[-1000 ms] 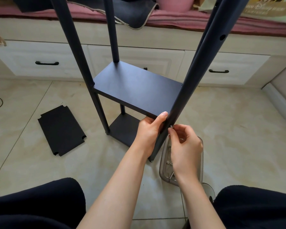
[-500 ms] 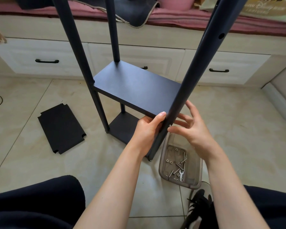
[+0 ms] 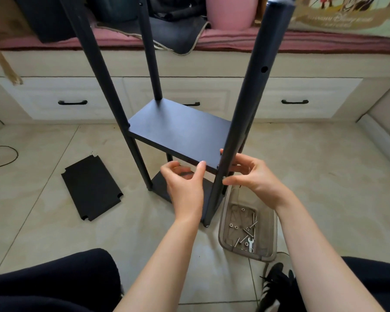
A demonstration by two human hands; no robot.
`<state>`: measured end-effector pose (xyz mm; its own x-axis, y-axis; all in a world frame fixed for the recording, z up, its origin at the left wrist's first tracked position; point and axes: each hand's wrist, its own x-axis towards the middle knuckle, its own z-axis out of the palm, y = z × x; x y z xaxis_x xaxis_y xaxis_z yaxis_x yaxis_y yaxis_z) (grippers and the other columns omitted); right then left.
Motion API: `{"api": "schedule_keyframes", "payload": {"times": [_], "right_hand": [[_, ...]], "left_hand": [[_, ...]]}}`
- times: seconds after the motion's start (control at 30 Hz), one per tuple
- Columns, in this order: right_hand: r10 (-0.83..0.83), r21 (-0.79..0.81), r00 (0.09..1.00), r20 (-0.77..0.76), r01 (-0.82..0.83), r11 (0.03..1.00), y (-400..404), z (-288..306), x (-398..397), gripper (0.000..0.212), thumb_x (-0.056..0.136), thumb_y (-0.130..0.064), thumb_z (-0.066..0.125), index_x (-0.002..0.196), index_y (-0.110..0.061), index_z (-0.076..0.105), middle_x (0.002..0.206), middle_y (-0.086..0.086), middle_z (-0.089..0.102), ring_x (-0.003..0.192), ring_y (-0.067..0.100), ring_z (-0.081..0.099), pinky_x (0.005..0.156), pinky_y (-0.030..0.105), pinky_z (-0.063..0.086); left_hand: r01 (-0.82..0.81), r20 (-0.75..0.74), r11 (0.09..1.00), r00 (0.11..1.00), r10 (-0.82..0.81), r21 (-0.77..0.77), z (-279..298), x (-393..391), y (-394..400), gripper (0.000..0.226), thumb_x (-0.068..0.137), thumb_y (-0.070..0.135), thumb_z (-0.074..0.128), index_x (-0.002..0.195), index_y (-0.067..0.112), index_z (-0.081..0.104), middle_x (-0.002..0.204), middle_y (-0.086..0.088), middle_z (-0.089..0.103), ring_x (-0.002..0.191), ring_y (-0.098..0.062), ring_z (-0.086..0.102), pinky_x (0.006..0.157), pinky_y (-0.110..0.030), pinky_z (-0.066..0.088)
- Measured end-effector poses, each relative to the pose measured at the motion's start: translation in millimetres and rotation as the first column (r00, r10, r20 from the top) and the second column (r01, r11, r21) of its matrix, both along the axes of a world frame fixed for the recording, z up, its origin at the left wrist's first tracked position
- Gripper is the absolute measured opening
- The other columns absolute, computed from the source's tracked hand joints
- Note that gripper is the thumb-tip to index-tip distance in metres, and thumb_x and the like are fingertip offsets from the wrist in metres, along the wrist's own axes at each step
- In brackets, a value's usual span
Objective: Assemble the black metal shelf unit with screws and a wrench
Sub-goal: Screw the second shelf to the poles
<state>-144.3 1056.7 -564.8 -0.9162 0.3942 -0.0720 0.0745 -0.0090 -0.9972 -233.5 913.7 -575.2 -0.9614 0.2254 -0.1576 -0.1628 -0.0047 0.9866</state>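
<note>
- The black shelf [image 3: 180, 134] stands on the tile floor [image 3: 324, 176], just in front of both hands.
- The left hand [image 3: 185, 185] is open, its thumb tip touching the board's near edge.
- The right hand [image 3: 252, 176] reaches round the near post [image 3: 241, 113], fingers loosely bent; I cannot tell if it grips anything.
- The posts are round, smooth and matte, with small holes.
- A clear plastic tray [image 3: 268, 244] sits by the post's foot, holding shiny screws [image 3: 245, 230] and a small wrench [image 3: 250, 243].
- A flat black board [image 3: 91, 188] with notched corners lies to the left.
</note>
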Motion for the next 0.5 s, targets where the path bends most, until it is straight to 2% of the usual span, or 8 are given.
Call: {"api": "schedule_keyframes", "payload": {"times": [0.03, 0.07, 0.1, 0.13, 0.2, 0.27, 0.4, 0.5], "right_hand": [[-0.003, -0.007, 1.0, 0.004, 0.003, 1.0, 0.0, -0.5, 0.0, 0.066, 0.071, 0.002, 0.08, 0.128, -0.028, 0.065, 0.108, 0.005, 0.072, 0.102, 0.016, 0.069, 0.08, 0.022, 0.054], [-0.007, -0.012, 1.0, 0.009, 0.007, 1.0, 0.6, -0.5, 0.2, 0.067, 0.072, 0.002, 0.08, 0.13, -0.027, 0.064, 0.109, 0.004, 0.073, 0.102, 0.016, 0.07, 0.081, 0.022, 0.054], [-0.006, -0.017, 1.0, 0.013, 0.007, 1.0, 1.0, -0.2, 0.4, 0.068, 0.072, 0.002, 0.08, 0.13, -0.027, 0.063, 0.109, 0.003, 0.073, 0.102, 0.016, 0.07, 0.082, 0.022, 0.055], [-0.003, -0.023, 1.0, 0.014, 0.003, 1.0, 1.4, 0.4, 0.4, 0.068, 0.072, 0.002, 0.08, 0.13, -0.028, 0.064, 0.11, 0.002, 0.073, 0.102, 0.016, 0.07, 0.084, 0.023, 0.055], [0.013, -0.045, 1.0, 0.005, -0.013, 0.999, 2.2, 1.9, 0.2, 0.066, 0.072, 0.003, 0.079, 0.129, -0.028, 0.064, 0.112, 0.002, 0.073, 0.105, 0.018, 0.069, 0.083, 0.025, 0.055], [0.032, -0.091, 0.999, -0.01, -0.032, 0.995, 2.9, 2.7, 0.5, 0.065, 0.073, 0.004, 0.078, 0.13, -0.024, 0.064, 0.115, 0.004, 0.072, 0.108, 0.021, 0.068, 0.081, 0.025, 0.054], [0.035, -0.144, 0.999, -0.014, -0.037, 0.989, 3.5, 1.5, -1.4, 0.062, 0.077, 0.005, 0.074, 0.132, -0.021, 0.062, 0.119, 0.006, 0.071, 0.113, 0.025, 0.066, 0.087, 0.03, 0.054], [0.069, -0.252, 0.997, -0.018, -0.071, 0.965, 7.1, 3.0, 1.4, 0.054, 0.086, 0.0, 0.065, 0.135, -0.021, 0.059, 0.124, 0.007, 0.068, 0.118, 0.026, 0.063, 0.094, 0.037, 0.053]], "left_hand": [[-0.055, -0.215, 0.997, 0.976, 0.04, -0.063, 1.4, 0.9, -6.2, 0.043, 0.083, 0.022, 0.08, 0.108, 0.034, 0.046, 0.102, 0.009, 0.056, 0.085, -0.009, 0.061, 0.083, -0.033, 0.052], [-0.059, -0.444, 0.989, 0.896, -0.008, -0.137, 1.1, 0.0, -11.8, 0.046, 0.081, 0.015, 0.078, 0.113, 0.033, 0.049, 0.106, 0.009, 0.052, 0.094, -0.012, 0.056, 0.088, -0.035, 0.05], [-0.027, -0.618, 0.972, 0.776, -0.127, -0.233, -0.3, -2.2, -15.5, 0.052, 0.078, 0.01, 0.078, 0.121, 0.028, 0.054, 0.116, 0.008, 0.052, 0.108, -0.015, 0.051, 0.096, -0.038, 0.047], [0.033, -0.706, 0.938, 0.65, -0.283, -0.346, -1.1, -4.9, -17.5, 0.059, 0.075, 0.008, 0.078, 0.128, 0.024, 0.057, 0.13, 0.005, 0.052, 0.126, -0.019, 0.043, 0.107, -0.042, 0.041], [0.182, -0.669, 0.824, 0.504, -0.547, -0.537, 0.6, -9.3, -16.1, 0.073, 0.074, 0.02, 0.084, 0.141, 0.023, 0.054, 0.153, 0.005, 0.043, 0.153, -0.023, 0.015, 0.124, -0.046, 0.019], [0.268, -0.62, 0.76, 0.451, -0.642, -0.592, 1.6, -13.5, -11.1, 0.075, 0.075, 0.032, 0.086, 0.143, 0.025, 0.055, 0.157, 0.01, 0.04, 0.156, -0.015, 0.002, 0.126, -0.042, 0.004], [0.314, -0.614, 0.766, 0.462, -0.64, -0.561, 4.5, -21.9, -4.0, 0.06, 0.079, 0.03, 0.084, 0.134, 0.025, 0.063, 0.142, 0.012, 0.058, 0.152, -0.008, 0.016, 0.126, -0.046, 0.007], [0.308, -0.626, 0.781, 0.472, -0.621, -0.543, 5.9, -24.1, -2.3, 0.054, 0.079, 0.026, 0.084, 0.13, 0.027, 0.067, 0.135, 0.015, 0.06, 0.148, -0.01, 0.023, 0.125, -0.048, 0.009]]}}
